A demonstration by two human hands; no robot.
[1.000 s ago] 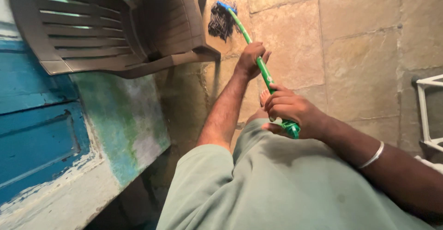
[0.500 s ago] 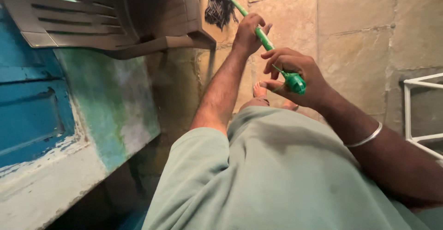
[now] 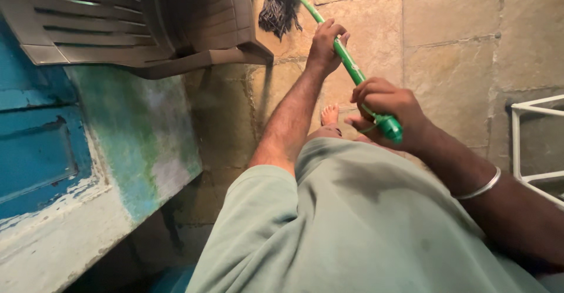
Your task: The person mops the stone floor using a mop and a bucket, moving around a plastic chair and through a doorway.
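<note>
You hold the green mop handle (image 3: pixel 346 61) with both fists closed — left hand (image 3: pixel 325 46) nearer the dark mop head (image 3: pixel 279 12) to steer, right hand (image 3: pixel 385 112) at the handle's end to push.

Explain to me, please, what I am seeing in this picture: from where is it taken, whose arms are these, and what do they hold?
The picture comes from a camera worn on a person's head, looking down, so you see the person's own body and arms. There is no machine here. Both bare hands grip a mop with a green handle: the left hand farther down the handle, the right hand near its top end. The dark mop head rests on the stone floor, beside a brown plastic chair. A bare foot shows below. On the left is a blue and green painted wall; on the right, a white frame.
</note>
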